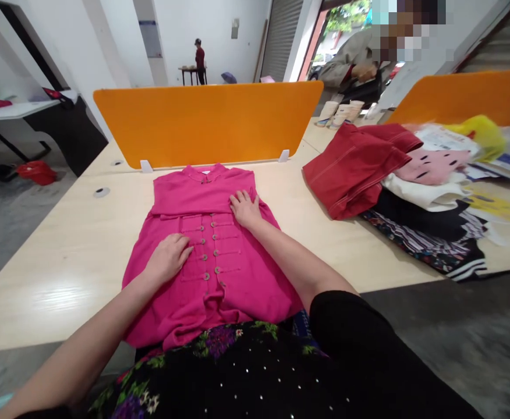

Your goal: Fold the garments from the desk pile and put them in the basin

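A bright pink buttoned garment lies flat on the pale wooden table, collar away from me, its sleeves folded in across the chest. My left hand rests palm down on the garment's left side, fingers stretched out beside the row of buttons. My right hand lies flat higher up on the right chest, fingers spread over the folded sleeve. Neither hand holds anything.
An orange divider panel stands behind the garment. To the right lies a pile of clothes topped by a red garment, with papers and a yellow bag beyond. Paper cups and a person stand at the far right; another person stands far back.
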Demonstrator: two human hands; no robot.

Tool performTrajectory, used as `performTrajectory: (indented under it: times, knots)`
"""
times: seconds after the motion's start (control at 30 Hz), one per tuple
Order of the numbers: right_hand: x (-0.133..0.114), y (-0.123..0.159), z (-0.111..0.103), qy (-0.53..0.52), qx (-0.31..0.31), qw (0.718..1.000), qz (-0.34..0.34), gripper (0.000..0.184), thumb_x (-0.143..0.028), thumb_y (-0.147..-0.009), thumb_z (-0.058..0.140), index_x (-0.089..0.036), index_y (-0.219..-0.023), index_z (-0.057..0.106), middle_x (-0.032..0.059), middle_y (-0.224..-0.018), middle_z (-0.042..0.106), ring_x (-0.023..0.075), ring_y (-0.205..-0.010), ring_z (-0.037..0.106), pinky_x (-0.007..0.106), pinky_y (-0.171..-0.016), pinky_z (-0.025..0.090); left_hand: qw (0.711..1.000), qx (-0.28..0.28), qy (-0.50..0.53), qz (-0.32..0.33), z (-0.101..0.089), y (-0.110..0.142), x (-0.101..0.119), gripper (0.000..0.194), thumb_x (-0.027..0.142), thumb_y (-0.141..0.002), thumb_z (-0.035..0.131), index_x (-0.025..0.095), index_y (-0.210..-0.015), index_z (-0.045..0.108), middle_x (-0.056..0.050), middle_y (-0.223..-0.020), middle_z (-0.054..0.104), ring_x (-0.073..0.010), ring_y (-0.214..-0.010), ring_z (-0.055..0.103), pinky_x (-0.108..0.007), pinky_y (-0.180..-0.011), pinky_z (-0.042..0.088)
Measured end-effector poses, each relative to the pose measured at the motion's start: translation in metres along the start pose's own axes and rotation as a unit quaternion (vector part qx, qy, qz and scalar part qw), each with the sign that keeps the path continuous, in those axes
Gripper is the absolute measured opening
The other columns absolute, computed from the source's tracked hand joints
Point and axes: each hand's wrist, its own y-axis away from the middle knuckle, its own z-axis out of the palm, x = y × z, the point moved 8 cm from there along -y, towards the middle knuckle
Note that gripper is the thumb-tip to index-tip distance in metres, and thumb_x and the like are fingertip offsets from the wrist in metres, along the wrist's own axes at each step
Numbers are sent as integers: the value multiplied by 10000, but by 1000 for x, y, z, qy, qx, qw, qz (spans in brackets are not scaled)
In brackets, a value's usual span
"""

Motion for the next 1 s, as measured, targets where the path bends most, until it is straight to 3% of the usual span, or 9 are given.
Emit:
performTrajectory:
  times: [0.13,0.3,0.4,0.57,0.67,0.77,0.83,0.9,1.0]
  knots:
    - [-21,43,-32,-39,-9,997,-72,352,-212,-931,462,-133,-1253,581,178,-1357,530,298,-1210,490,465,-993,383,998,-27,36,-37,-14,56,39,414,512,-963,357,185,-803,552,-22,-764,576,-159,-674,547,-289,-642,407]
    - [-55,141,-54,-262,-112,944,-166,240,-333,-929,541,-132,-915,672,39,-803,657,154,-738,582,259,-686,429,999,-17,17,35,-7,102,88,286,447,-906,500,174,-857,569,-36,-785,578,-193,-735,551,-317,-663,417]
    - [-83,205,-57,-305,-167,903,-250,271,-399,-886,622,-143,-963,666,38,-842,645,153,-752,571,255,-676,432,995,-19,-10,96,-3,107,104,161,219,-895,462,155,-926,607,-62,-829,593,-208,-773,550,-345,-701,439]
    - [-90,264,-66,-281,-111,915,-269,203,-272,-933,540,-158,-1066,642,92,-976,626,179,-874,567,287,-758,447,975,23,46,216,-25,128,115,254,145,-902,457,182,-1105,605,-81,-1007,645,-192,-892,585,-327,-771,454]
    - [-53,286,-49,-293,-128,930,-182,210,-293,-933,510,-179,-902,684,51,-808,638,160,-745,581,266,-687,433,973,175,58,141,-48,168,85,147,181,-891,532,190,-1012,615,-51,-909,661,-168,-813,598,-302,-750,450]
    - [20,315,2,-250,-215,944,7,249,-364,-844,592,-189,-694,686,34,-621,625,176,-601,586,285,-613,429,943,296,99,-115,-47,225,21,129,321,-855,611,198,-822,589,0,-731,600,-145,-657,556,-289,-680,444]
    - [71,331,26,-277,-187,933,133,240,-432,-723,699,-193,-750,712,63,-677,679,219,-633,622,323,-628,465,882,307,184,-306,-24,260,-24,280,467,-784,659,204,-797,561,12,-709,581,-156,-654,562,-294,-666,462]
    - [104,334,34,-402,-76,893,189,460,-458,-631,766,-214,-1017,708,101,-1002,724,277,-870,665,361,-740,508,810,293,310,-403,6,275,-52,423,546,-665,726,205,-859,566,-2,-781,625,-191,-770,616,-312,-731,503]
    - [113,324,42,-593,13,787,171,660,-480,-603,801,-225,-1189,638,98,-1245,653,296,-1123,605,400,-929,485,750,239,488,-377,36,253,-61,544,531,-547,798,194,-932,611,-42,-900,686,-241,-955,640,-352,-874,514]
